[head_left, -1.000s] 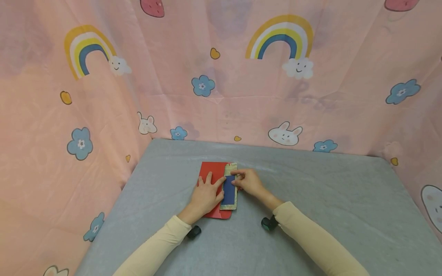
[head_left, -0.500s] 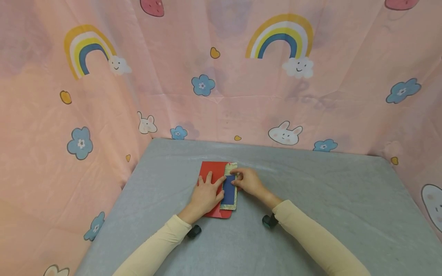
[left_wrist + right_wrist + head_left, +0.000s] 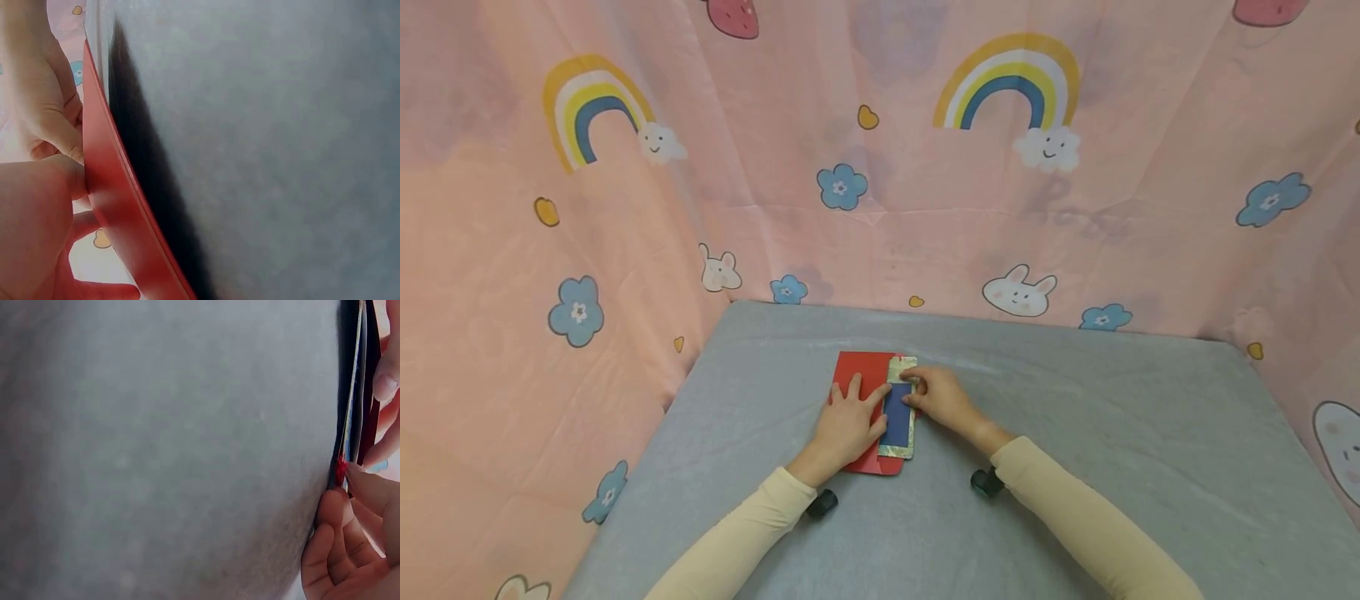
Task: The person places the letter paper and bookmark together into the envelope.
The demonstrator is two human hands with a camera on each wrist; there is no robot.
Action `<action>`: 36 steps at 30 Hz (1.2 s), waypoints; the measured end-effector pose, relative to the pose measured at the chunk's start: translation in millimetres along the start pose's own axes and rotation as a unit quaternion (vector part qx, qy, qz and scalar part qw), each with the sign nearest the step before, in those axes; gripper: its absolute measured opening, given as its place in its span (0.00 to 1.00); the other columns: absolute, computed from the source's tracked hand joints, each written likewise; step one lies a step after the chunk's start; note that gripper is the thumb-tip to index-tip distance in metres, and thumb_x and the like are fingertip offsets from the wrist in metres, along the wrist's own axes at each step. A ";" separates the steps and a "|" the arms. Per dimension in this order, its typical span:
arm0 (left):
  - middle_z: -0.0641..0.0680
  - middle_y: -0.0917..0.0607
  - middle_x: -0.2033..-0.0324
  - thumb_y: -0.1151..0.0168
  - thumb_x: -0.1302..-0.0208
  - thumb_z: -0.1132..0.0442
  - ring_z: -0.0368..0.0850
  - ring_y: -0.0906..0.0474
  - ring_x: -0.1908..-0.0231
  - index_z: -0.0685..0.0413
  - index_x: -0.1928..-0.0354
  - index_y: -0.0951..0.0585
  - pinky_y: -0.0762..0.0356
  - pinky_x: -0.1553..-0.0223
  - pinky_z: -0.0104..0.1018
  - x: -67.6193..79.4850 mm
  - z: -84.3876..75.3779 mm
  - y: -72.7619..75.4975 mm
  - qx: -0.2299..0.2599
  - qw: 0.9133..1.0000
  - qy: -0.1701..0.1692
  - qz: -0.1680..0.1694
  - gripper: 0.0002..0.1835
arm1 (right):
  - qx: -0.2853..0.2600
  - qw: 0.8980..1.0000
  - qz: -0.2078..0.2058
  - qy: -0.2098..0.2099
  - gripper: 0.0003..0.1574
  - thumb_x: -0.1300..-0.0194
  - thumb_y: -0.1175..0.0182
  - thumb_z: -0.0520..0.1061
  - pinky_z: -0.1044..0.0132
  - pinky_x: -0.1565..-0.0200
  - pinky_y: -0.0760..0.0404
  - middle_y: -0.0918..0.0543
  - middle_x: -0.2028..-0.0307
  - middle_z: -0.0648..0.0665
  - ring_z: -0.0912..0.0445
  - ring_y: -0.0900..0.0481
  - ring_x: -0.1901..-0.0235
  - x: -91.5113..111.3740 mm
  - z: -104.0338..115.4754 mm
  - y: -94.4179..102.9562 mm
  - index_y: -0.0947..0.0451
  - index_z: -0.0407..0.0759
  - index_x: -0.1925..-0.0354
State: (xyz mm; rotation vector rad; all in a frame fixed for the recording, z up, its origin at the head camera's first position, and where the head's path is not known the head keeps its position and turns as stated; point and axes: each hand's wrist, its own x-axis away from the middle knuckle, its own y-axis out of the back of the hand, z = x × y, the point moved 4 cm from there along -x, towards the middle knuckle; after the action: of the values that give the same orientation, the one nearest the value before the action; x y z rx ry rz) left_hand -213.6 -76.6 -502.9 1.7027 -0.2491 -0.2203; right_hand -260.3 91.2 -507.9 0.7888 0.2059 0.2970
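A flat red folder or envelope (image 3: pixel 862 364) lies on the table. Along its right side is a narrow pale-green patterned card (image 3: pixel 902 364) with a blue panel (image 3: pixel 896 423). My left hand (image 3: pixel 848 429) rests on the red piece with fingers spread, the fingertips and thumb at the card's left edge. At the card's right edge, my right hand (image 3: pixel 943 398) pinches with thumb and forefinger. In the right wrist view a small red bit (image 3: pixel 340 473) shows at those fingertips; its kind is unclear. Whether the card lies on or partly inside the red piece cannot be told.
A grey cloth-covered table (image 3: pixel 1075 433) spreads around the hands. Behind and at both sides hangs a pink curtain (image 3: pixel 895 242) printed with rainbows, flowers and rabbits. Dark wrist cameras (image 3: pixel 822 503) sit under both forearms.
The card has shifted very slightly toward me, its top corner a little to the right. Both hands stay nearly where they were.
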 end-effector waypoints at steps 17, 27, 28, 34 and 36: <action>0.67 0.33 0.30 0.44 0.32 0.44 0.78 0.32 0.37 0.32 0.28 0.34 0.22 0.45 0.62 0.2 0.0 1.1 0.016 1.000 0.001 0.006 0.30 | -0.012 0.999 -0.037 -0.019 0.31 0.39 0.35 0.37 0.69 0.77 0.31 0.22 0.81 0.48 0.61 0.30 0.84 3.7 -12.5 14.8 0.27 0.38 0.37; 0.67 0.33 0.30 0.44 0.32 0.44 0.78 0.32 0.37 0.33 0.28 0.33 0.22 0.46 0.62 0.1 0.1 0.4 0.016 1.000 0.001 0.003 0.30 | 0.014 0.999 -0.032 -0.027 0.33 0.41 0.32 0.39 0.68 0.74 0.32 0.23 0.79 0.48 0.61 0.31 0.80 3.3 -12.6 14.0 0.26 0.39 0.37; 0.67 0.33 0.30 0.44 0.32 0.44 0.78 0.32 0.37 0.33 0.28 0.33 0.22 0.46 0.62 0.1 0.0 0.4 0.017 1.000 0.001 0.003 0.30 | 0.014 0.999 -0.031 -0.027 0.33 0.41 0.32 0.39 0.68 0.74 0.32 0.23 0.79 0.48 0.61 0.31 0.80 3.7 -12.4 14.0 0.26 0.39 0.37; 0.67 0.32 0.30 0.45 0.32 0.44 0.78 0.32 0.37 0.32 0.28 0.33 0.22 0.46 0.62 -0.4 0.7 -1.1 0.010 1.000 0.000 0.002 0.30 | 0.020 0.999 -0.025 -0.031 0.33 0.41 0.32 0.39 0.69 0.74 0.33 0.24 0.79 0.49 0.61 0.32 0.80 6.5 -11.6 13.3 0.27 0.39 0.37; 0.66 0.33 0.30 0.45 0.31 0.44 0.78 0.32 0.37 0.31 0.28 0.34 0.22 0.46 0.62 -0.8 0.9 -1.7 0.007 1.000 0.001 0.003 0.30 | 0.021 0.999 -0.021 -0.034 0.33 0.41 0.32 0.39 0.69 0.75 0.34 0.24 0.78 0.49 0.61 0.32 0.80 7.5 -11.2 13.1 0.27 0.39 0.37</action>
State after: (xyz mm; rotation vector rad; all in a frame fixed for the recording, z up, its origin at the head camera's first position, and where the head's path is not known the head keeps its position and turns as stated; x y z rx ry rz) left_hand -214.5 -77.0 -504.7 1.7155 -0.2553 -0.2138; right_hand -259.0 109.8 -506.6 0.8336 0.1645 0.2267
